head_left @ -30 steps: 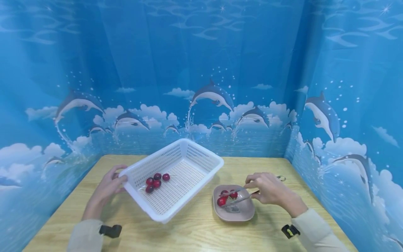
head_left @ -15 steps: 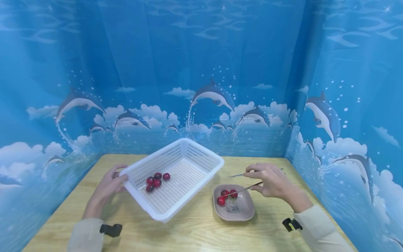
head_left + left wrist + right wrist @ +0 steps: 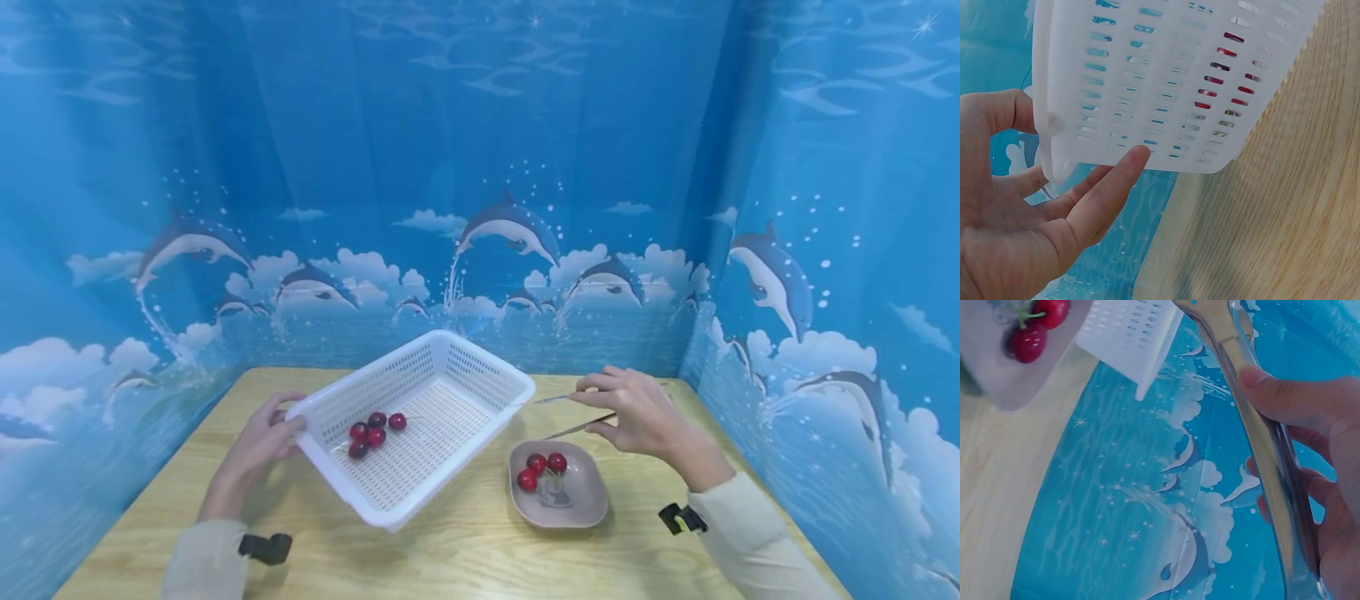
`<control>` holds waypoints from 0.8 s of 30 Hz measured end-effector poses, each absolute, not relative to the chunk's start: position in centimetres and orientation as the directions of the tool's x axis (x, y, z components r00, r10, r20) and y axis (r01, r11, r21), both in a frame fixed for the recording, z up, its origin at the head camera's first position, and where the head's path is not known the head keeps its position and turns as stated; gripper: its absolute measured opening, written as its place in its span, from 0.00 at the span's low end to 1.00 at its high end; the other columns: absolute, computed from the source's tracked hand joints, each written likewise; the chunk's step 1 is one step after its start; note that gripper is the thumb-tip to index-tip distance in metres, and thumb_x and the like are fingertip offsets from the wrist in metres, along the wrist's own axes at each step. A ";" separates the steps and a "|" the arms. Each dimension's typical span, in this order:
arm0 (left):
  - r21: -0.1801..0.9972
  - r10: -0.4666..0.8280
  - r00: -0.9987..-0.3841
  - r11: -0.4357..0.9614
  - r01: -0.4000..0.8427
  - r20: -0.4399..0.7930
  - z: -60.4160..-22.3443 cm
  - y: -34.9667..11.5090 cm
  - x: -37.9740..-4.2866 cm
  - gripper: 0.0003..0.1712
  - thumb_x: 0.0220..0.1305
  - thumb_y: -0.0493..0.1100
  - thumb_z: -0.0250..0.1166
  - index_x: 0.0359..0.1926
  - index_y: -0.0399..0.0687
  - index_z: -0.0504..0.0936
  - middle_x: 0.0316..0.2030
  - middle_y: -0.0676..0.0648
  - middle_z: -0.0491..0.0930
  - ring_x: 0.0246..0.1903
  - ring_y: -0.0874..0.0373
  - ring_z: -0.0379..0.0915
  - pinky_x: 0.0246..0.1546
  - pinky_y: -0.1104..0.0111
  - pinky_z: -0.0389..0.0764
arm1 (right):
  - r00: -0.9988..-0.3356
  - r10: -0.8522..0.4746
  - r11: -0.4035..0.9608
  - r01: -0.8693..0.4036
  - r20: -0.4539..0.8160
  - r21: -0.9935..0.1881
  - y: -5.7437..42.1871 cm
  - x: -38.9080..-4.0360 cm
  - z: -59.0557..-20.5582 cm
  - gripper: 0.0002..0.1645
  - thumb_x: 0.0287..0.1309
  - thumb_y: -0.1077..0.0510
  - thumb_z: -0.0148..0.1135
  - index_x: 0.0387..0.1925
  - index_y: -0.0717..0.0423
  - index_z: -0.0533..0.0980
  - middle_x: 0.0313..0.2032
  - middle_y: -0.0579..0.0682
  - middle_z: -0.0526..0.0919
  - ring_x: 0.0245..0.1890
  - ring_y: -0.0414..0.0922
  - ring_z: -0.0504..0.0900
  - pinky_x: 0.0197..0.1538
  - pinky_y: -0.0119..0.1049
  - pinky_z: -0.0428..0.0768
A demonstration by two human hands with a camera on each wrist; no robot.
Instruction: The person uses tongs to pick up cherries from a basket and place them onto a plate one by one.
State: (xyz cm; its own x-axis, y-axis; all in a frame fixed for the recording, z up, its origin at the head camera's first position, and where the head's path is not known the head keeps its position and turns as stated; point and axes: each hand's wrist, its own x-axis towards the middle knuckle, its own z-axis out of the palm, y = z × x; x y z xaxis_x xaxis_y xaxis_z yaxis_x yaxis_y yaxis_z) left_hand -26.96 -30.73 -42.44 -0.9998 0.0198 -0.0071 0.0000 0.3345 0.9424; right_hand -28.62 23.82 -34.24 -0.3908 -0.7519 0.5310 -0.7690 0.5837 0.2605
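My left hand (image 3: 258,442) grips the left end of a white perforated plastic basket (image 3: 457,417), tilted above the table. In the left wrist view its fingers lie against the basket's rim and outer wall (image 3: 1129,81). Several dark red cherries (image 3: 377,437) cluster at the basket's left end. My right hand (image 3: 637,417) holds metal tongs (image 3: 1260,450), their arms spread apart with nothing visible between them. The tongs' tips are between the basket's right corner and a pinkish square bowl (image 3: 585,508). Three red cherries (image 3: 527,480) with green stems lie in that bowl.
Everything is over a light wooden table (image 3: 450,558). Blue curtains (image 3: 360,167) printed with dolphins enclose its back and sides. A black strap-like device (image 3: 265,548) sits at the left wrist, and another (image 3: 682,518) at the right.
The right hand has lifted the tongs up and away from the bowl, and their arms have parted from the cherries. Three cherries stay in the bowl. The left hand and basket hold still.
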 end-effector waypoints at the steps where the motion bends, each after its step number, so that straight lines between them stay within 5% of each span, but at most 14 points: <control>1: 0.942 0.020 -1.000 0.336 0.000 -0.007 -42.4 -30.7 -26.9 0.35 0.76 0.38 0.52 0.78 0.35 0.51 0.66 0.22 0.66 0.58 0.40 0.79 0.55 0.54 0.90 | -0.386 -0.749 0.584 -0.769 0.538 0.261 23.6 -28.7 -34.0 0.31 0.34 0.53 0.87 0.47 0.50 0.89 0.44 0.46 0.90 0.40 0.46 0.86 0.35 0.40 0.89; 5: 0.943 0.018 -1.000 0.333 -0.001 -0.007 -42.4 -30.7 -26.9 0.35 0.76 0.39 0.52 0.78 0.36 0.51 0.66 0.23 0.66 0.57 0.42 0.79 0.54 0.55 0.90 | -0.385 -0.744 0.583 -0.774 0.546 0.249 22.7 -28.9 -33.2 0.29 0.36 0.53 0.87 0.47 0.49 0.88 0.44 0.45 0.90 0.40 0.45 0.85 0.29 0.34 0.85; 24: 0.945 0.007 -1.000 0.326 -0.010 -0.013 -42.4 -30.5 -26.9 0.36 0.75 0.39 0.53 0.78 0.37 0.52 0.65 0.24 0.67 0.58 0.40 0.79 0.54 0.55 0.91 | -0.382 -0.796 0.515 -0.835 0.469 0.194 15.8 -31.6 -32.0 0.25 0.47 0.53 0.82 0.50 0.44 0.88 0.47 0.43 0.89 0.42 0.42 0.83 0.34 0.30 0.83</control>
State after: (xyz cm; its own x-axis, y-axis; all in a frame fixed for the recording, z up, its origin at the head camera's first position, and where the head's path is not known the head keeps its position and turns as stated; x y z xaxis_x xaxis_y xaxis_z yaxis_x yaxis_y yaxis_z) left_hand -26.92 -30.54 -42.41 -0.9999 0.0074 -0.0128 -0.0097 0.3257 0.9454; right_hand -31.64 15.80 -31.98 -0.3820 -0.7965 0.4687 -0.8350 0.5148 0.1944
